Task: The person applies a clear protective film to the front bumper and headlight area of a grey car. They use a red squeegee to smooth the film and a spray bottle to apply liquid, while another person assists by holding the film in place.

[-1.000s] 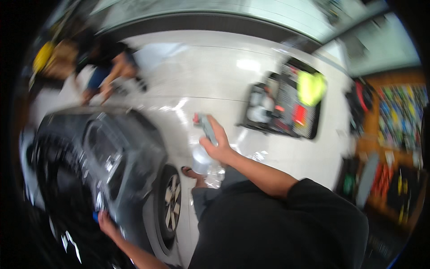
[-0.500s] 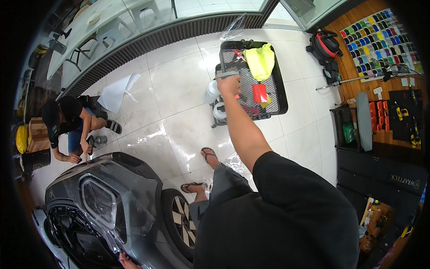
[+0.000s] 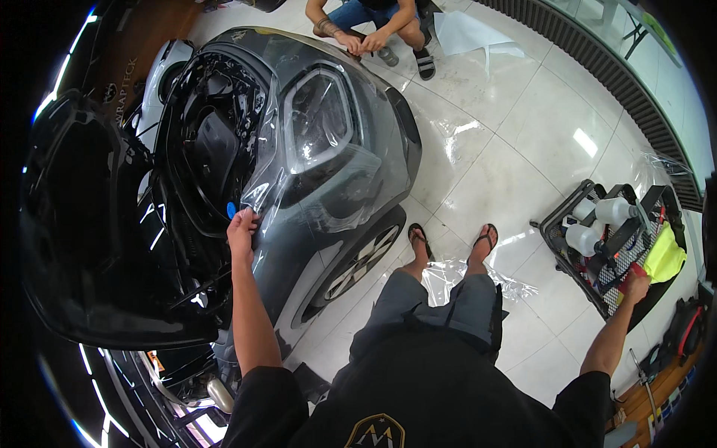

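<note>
At the edge of the dark grey car's open front, my left hand (image 3: 242,230) is closed on the gathered edge of a clear film (image 3: 270,188). A round blue piece (image 3: 232,210) shows right beside its fingertips; whether they touch it I cannot tell. The film stretches wrinkled over the fender and around the headlight (image 3: 320,119). My right arm reaches out to the cart, where my right hand (image 3: 637,288) is closed on a flat red card (image 3: 632,277), partly hidden by the fingers. Next to that hand lies a neon yellow cloth (image 3: 665,255).
White spray bottles (image 3: 614,211) hang on the near side of the black mesh-topped cart (image 3: 571,272). Across the car's front corner a person (image 3: 371,33) crouches, hands together. The raised black hood (image 3: 82,224) is at left. Clear film scraps (image 3: 515,282) lie by my feet.
My view has swung left toward the car. My right hand has let go of the grey-handled thing at the cart's edge and taken the red card. My left hand stays by the film.
</note>
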`<state>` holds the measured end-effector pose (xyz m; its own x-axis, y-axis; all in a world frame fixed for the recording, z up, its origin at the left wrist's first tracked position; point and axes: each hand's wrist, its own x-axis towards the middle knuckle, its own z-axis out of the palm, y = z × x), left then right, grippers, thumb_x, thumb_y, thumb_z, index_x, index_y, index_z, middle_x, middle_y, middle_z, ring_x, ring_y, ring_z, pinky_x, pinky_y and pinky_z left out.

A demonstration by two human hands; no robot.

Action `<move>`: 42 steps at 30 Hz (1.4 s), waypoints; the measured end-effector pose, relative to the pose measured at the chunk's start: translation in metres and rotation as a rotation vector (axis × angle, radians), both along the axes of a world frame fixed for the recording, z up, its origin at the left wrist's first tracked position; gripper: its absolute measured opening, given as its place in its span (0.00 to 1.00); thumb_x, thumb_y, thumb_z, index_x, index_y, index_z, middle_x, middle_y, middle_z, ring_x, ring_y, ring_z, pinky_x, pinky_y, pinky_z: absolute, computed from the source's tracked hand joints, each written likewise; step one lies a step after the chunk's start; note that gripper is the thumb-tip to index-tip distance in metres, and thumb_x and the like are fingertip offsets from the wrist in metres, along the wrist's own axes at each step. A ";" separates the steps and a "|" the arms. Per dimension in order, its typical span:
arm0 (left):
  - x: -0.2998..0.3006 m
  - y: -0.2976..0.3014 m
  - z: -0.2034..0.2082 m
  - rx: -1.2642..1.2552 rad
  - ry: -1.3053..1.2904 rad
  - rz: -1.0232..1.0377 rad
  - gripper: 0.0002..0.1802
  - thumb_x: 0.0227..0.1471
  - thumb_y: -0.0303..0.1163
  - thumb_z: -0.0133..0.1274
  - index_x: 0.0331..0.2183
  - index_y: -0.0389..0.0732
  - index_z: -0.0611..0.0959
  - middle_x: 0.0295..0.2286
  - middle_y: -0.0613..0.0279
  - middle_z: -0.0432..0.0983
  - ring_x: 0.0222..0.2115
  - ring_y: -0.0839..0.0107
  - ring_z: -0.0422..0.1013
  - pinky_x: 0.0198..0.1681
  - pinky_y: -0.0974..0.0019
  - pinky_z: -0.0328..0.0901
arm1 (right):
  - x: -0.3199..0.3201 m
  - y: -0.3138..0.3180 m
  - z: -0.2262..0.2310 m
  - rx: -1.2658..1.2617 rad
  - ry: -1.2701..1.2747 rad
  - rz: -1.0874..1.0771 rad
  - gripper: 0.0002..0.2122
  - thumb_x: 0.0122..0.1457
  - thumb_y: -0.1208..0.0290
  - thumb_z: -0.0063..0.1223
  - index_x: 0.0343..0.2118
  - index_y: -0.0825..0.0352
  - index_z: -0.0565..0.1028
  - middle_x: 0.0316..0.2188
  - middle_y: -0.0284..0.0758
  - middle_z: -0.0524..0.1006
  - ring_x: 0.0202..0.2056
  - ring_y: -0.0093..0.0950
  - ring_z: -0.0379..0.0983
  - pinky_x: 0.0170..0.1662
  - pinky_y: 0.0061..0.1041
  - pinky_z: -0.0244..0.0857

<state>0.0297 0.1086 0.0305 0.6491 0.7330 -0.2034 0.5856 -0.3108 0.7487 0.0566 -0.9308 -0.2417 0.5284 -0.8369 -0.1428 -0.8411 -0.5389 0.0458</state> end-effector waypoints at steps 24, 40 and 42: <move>-0.005 -0.015 -0.005 -0.391 -0.411 -0.012 0.09 0.64 0.34 0.54 0.34 0.39 0.79 0.30 0.66 0.79 0.31 0.79 0.73 0.38 0.73 0.67 | 0.048 0.855 0.211 0.864 -0.984 1.154 0.14 0.54 0.80 0.51 0.44 0.62 0.78 0.41 0.36 0.77 0.40 0.40 0.76 0.41 0.39 0.70; -0.004 -0.016 -0.012 -0.215 -0.500 -0.126 0.08 0.65 0.30 0.53 0.33 0.37 0.77 0.28 0.65 0.76 0.28 0.81 0.71 0.30 0.76 0.68 | 0.005 0.877 0.227 0.907 -0.901 1.113 0.13 0.51 0.80 0.54 0.39 0.59 0.80 0.38 0.34 0.79 0.40 0.38 0.77 0.42 0.36 0.72; -0.005 -0.006 -0.012 -0.238 -0.468 -0.124 0.08 0.64 0.30 0.53 0.34 0.37 0.78 0.29 0.65 0.77 0.28 0.81 0.71 0.29 0.76 0.68 | 0.007 0.868 0.234 1.031 -0.774 1.155 0.11 0.53 0.78 0.54 0.39 0.58 0.81 0.37 0.34 0.80 0.40 0.39 0.77 0.42 0.37 0.72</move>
